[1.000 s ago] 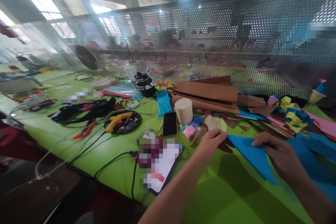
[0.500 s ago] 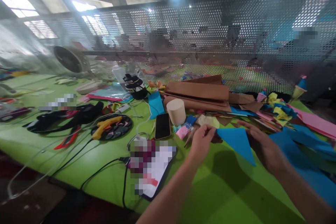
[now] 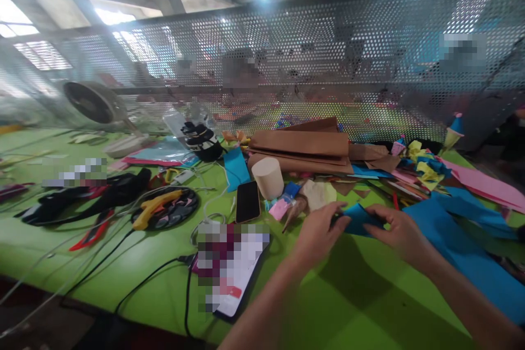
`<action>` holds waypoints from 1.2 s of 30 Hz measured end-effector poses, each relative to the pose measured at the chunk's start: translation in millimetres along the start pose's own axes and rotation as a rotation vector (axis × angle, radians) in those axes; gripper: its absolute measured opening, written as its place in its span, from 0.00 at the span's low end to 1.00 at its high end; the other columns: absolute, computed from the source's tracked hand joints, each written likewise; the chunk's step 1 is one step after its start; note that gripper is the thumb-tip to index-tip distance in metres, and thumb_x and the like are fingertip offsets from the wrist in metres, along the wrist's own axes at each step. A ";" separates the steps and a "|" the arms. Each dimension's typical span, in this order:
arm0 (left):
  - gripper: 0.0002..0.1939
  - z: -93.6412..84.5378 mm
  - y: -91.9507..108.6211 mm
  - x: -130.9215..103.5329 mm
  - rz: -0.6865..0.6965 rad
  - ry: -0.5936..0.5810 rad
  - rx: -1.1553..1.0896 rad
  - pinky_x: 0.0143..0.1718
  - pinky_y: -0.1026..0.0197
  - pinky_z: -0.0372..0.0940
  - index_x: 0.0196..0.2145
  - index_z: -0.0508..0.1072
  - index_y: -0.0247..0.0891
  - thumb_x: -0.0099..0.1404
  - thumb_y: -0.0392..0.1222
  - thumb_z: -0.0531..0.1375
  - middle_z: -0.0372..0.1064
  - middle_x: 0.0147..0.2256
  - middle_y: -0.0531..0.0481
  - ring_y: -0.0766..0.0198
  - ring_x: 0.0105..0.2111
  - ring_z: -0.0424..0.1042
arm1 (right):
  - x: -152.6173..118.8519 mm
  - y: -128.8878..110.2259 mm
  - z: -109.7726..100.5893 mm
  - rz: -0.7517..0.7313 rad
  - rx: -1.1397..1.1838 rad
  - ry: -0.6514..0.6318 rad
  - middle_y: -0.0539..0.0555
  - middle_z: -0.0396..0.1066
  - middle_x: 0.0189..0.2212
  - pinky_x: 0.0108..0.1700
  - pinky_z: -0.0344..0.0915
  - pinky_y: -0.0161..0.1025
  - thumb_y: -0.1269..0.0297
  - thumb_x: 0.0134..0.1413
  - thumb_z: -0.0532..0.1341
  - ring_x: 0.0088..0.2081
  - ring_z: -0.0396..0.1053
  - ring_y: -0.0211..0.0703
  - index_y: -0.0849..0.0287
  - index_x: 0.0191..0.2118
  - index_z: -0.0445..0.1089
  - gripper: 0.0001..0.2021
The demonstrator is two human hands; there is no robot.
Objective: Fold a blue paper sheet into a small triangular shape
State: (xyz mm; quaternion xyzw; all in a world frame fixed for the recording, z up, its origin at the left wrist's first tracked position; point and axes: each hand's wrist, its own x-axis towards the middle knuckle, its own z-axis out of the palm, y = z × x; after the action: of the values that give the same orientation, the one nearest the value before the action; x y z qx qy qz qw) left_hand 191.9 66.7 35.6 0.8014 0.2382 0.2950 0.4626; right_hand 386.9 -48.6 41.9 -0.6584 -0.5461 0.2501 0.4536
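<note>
Lengthwise, blue paper [image 3: 357, 220] runs sideways from left hand [image 3: 319, 234] to right hand [image 3: 398, 236].

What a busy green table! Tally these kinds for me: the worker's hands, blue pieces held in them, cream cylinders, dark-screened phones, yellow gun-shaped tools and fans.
Hands: 2, left hand and right hand
Held blue piece: 1
Cream cylinder: 1
Dark-screened phone: 1
Yellow gun-shaped tool: 1
Fan: 1
Total: 7
</note>
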 end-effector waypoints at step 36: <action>0.25 26.6 -8.5 2.2 -0.189 -0.026 -0.517 0.23 0.67 0.49 0.40 0.71 0.35 0.63 0.62 0.67 0.71 0.26 0.52 0.72 0.21 0.56 | 1.9 15.4 23.1 0.053 0.346 0.167 0.52 0.72 0.25 0.32 0.62 0.41 0.40 0.52 0.70 0.29 0.66 0.44 0.56 0.29 0.77 0.21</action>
State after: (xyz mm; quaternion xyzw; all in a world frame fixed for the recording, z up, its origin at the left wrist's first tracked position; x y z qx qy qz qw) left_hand 210.9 56.1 18.1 0.6344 0.2230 0.2914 0.6803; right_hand 376.0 -39.1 18.1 -0.6034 -0.4376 0.2966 0.5971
